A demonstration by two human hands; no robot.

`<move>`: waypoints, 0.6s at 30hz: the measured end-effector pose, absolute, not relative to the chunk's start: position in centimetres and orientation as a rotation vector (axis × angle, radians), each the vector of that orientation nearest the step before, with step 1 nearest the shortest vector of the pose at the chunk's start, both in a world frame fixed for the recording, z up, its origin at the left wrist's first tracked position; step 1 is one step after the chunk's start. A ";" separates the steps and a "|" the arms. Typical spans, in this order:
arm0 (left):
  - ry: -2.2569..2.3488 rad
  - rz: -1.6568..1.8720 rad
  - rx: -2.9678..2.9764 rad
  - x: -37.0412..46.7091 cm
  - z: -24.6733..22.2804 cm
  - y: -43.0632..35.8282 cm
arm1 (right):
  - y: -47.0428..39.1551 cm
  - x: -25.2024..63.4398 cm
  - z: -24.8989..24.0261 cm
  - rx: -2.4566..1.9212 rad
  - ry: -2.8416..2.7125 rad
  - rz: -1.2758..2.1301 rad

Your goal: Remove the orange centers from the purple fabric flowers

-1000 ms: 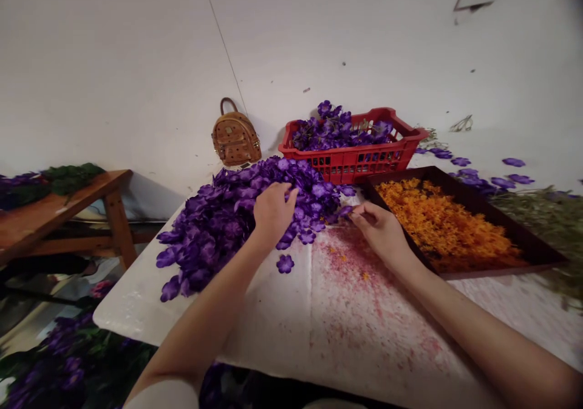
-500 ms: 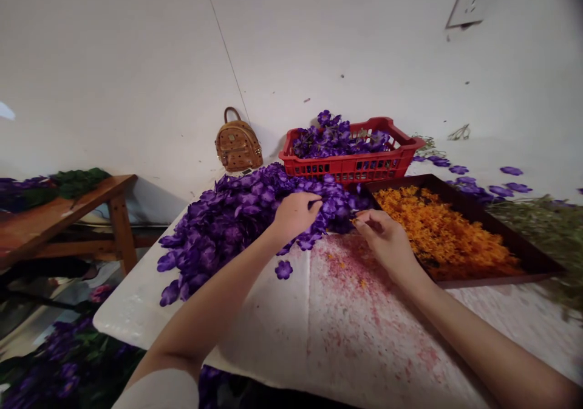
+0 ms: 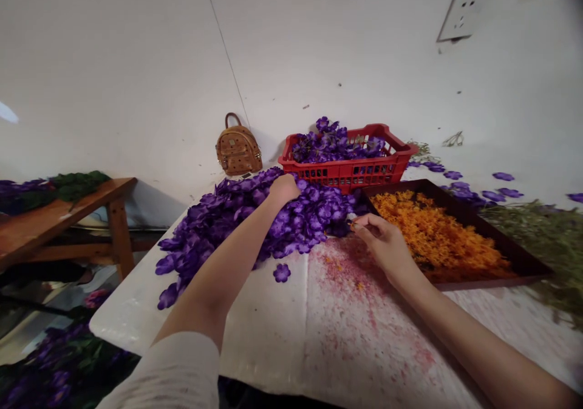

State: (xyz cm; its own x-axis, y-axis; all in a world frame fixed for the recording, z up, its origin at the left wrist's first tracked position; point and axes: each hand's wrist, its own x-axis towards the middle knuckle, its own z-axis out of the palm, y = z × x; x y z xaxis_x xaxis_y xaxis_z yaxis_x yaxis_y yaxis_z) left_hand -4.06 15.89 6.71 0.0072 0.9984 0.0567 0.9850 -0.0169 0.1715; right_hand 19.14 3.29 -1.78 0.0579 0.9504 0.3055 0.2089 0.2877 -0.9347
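My left hand (image 3: 285, 189) is over the far part of a heap of purple flower petals (image 3: 237, 205). Its fingers point away and are hidden behind the back of the hand, so its grip does not show. Near the heap's right end, my right hand (image 3: 381, 237) is closed in a pinch. A small orange-and-pale flower piece (image 3: 350, 219) shows at its fingertips. Just right of this hand is a dark tray (image 3: 531, 271) of orange flower bits (image 3: 446, 233).
Behind the heap stands a red plastic basket (image 3: 350, 172) holding purple flowers. A small brown backpack (image 3: 237, 149) leans on the wall. Greenish stems (image 3: 537, 233) lie right of the tray. One purple blossom (image 3: 282, 273) rests on the white table (image 3: 273, 324). A wooden bench (image 3: 121, 226) is at left.
My left hand has reached farther forward and left over the petal heap, its fingers now out of sight. My right hand keeps its pinch in nearly the same place. The view has shifted slightly.
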 end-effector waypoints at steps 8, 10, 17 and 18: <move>1.670 0.355 2.321 -0.7 6.3 11.9 | 2.9 19.3 -1.2 -1.157 -1.365 0.891; 1.538 0.471 2.319 -1.1 6.9 10.8 | 3.1 19.3 -1.5 -1.152 -1.345 0.896; 1.734 0.824 2.328 -5.2 7.5 7.1 | 4.0 19.6 -2.9 -1.165 -1.573 0.867; 1.754 0.829 2.314 -5.5 7.2 6.5 | 4.0 19.6 -2.9 -1.175 -1.569 0.858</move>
State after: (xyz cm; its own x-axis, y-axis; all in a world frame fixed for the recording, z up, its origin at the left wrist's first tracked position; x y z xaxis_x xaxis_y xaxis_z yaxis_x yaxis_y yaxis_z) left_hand -5.47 6.51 7.20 0.1775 0.9201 0.3491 0.8537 -0.3205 0.4106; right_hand 19.64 4.02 -2.90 -0.0747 0.9574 0.2790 0.2812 0.2886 -0.9152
